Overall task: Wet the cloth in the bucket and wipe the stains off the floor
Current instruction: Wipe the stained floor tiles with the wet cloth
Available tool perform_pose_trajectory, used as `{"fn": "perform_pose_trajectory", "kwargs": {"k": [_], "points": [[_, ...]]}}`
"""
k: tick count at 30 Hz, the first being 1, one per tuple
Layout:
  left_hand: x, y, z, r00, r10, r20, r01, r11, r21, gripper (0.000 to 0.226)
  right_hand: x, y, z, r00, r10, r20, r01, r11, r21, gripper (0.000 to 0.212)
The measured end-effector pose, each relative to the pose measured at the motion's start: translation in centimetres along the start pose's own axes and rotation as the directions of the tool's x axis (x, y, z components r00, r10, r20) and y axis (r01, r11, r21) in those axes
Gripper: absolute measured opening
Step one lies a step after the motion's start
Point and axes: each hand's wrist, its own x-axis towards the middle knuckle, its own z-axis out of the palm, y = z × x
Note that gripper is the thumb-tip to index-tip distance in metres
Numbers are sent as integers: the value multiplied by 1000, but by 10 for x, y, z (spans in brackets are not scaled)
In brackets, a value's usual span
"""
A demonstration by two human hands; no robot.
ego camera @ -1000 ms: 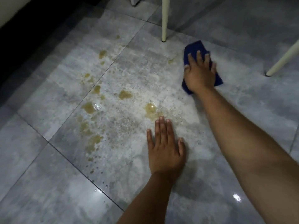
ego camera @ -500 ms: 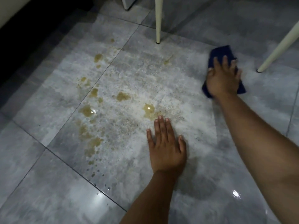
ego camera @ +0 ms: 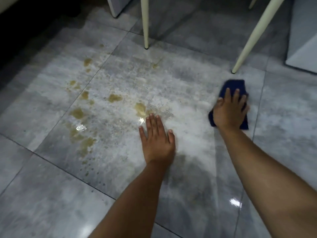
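My right hand (ego camera: pixel 229 111) presses flat on a dark blue cloth (ego camera: pixel 233 85) on the grey tiled floor (ego camera: pixel 188 169), at the right of the wet patch. Part of the cloth is hidden under the palm. My left hand (ego camera: pixel 157 140) lies flat on the tile with its fingers together, holding nothing. Yellow-brown stains (ego camera: pixel 115 97) dot the floor to the left, and one stain (ego camera: pixel 140 108) sits just beyond my left fingertips. A pale smeared film covers the tile between the hands. No bucket is in view.
Two cream chair legs stand on the floor, one (ego camera: pixel 145 23) at the top middle and a slanted one (ego camera: pixel 248 42) just beyond the cloth. A pale cabinet edge (ego camera: pixel 303 48) is at the right. A dark strip (ego camera: pixel 25 31) runs along the upper left.
My right hand has slid the cloth to the right and back toward me, from near the middle chair leg to below the slanted leg. The left hand has stayed planted.
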Motion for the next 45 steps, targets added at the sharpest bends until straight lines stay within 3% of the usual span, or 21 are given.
{"fn": "perform_pose_trajectory", "kwargs": {"k": [2, 3, 7, 9, 10, 13, 15, 18, 20, 22, 24, 28, 30, 33, 36, 38, 41, 42, 45], "points": [[-1, 0, -1, 1000, 2, 8, -1, 1000, -3, 69, -49, 23, -6, 989, 130, -73, -128, 991, 31, 52], [-1, 1, -2, 1000, 2, -1, -2, 1000, -6, 70, -79, 25, -4, 991, 111, -70, -110, 994, 19, 52], [-5, -2, -6, 1000, 2, 13, -2, 999, -52, 72, -133, 17, 8, 976, -206, 73, 213, 971, -111, 53], [-17, -13, -11, 1000, 5, 22, -3, 996, -92, 73, -116, 22, 6, 966, -239, 94, 251, 958, -142, 53], [-26, -20, -16, 1000, -3, 10, 4, 995, -102, 71, -107, 29, 4, 980, -188, 70, 196, 971, -135, 53], [-69, -54, -29, 1000, 0, -24, -1, 998, -66, 66, -127, 46, -1, 988, 151, -45, -152, 988, -22, 52], [-97, -81, -33, 999, -11, -33, 10, 1000, -27, 65, -172, 36, 2, 974, 216, -66, -216, 976, 4, 52], [-123, -110, -33, 995, -105, -2, 105, 994, -7, 65, -237, -2, 19, 999, -31, -22, 31, 999, -9, 53], [-126, -112, -31, 994, -112, 5, 112, 994, 0, 65, -249, -24, 32, 969, -243, 38, 245, 968, -56, 53], [-123, -109, -31, 995, -102, -9, 102, 995, 5, 65, -230, -37, 35, 930, -347, 122, 357, 931, -78, 52], [-121, -110, -32, 995, -100, -6, 99, 995, -15, 64, -210, -40, 35, 932, -331, 148, 346, 933, -94, 52], [-127, -124, -36, 992, -124, -16, 123, 992, -37, 64, -232, -38, 32, 979, -195, 66, 199, 978, -63, 53], [-134, -144, -42, 979, -199, -45, 198, 980, -19, 62, -275, -44, 36, 941, -320, 109, 327, 943, -54, 54], [-147, -181, -54, 962, -262, -75, 264, 964, 14, 63, -316, -58, 46, 797, -565, 212, 586, 809, -46, 54], [-150, -216, -64, 937, -338, -87, 341, 940, 22, 64, -306, -76, 53, 740, -627, 244, 655, 753, -52, 54], [-151, -234, -71, 921, -382, -74, 383, 924, -2, 64, -296, -78, 55, 768, -598, 230, 624, 780, -52, 54], [-152, -248, -73, 924, -377, -61, 377, 926, -5, 65, -321, -74, 55, 870, -466, 161, 475, 880, -21, 55], [-151, -249, -72, 921, -385, -56, 385, 923, -8, 65, -338, -74, 54, 865, -477, 158, 485, 874, -18, 55], [-151, -251, -70, 914, -396, -88, 399, 917, 16, 65, -380, -80, 58, 701, -678, 220, 697, 717, -8, 55]]}}
